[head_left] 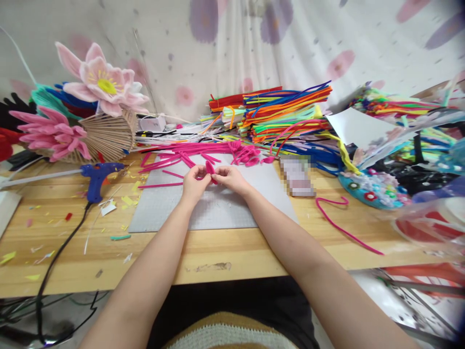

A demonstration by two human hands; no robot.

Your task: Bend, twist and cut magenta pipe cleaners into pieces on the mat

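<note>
Between my two hands, above the grey cutting mat (pixel 225 213), is a small magenta petal shape of bent pipe cleaner (pixel 209 168). My left hand (pixel 195 182) pinches it from the left, thumb and fingertips together. From the right, my right hand (pixel 232 180) grips it with its thumb and forefinger. Just beyond the hands, magenta pipe cleaners (pixel 189 149) lie in a loose row on the mat's far part. To their right sits a heap of finished-looking magenta petal loops (pixel 245 153).
A blue glue gun (pixel 96 180) with a black cord lies at left, near pipe-cleaner flowers (pixel 103 85) and a wooden fan (pixel 112 133). Colourful pipe-cleaner bundles (pixel 286 114) line the back. Rightward are a blurred phone (pixel 297 177), a bent magenta stem (pixel 345 230) and a decorated blue piece (pixel 374 189).
</note>
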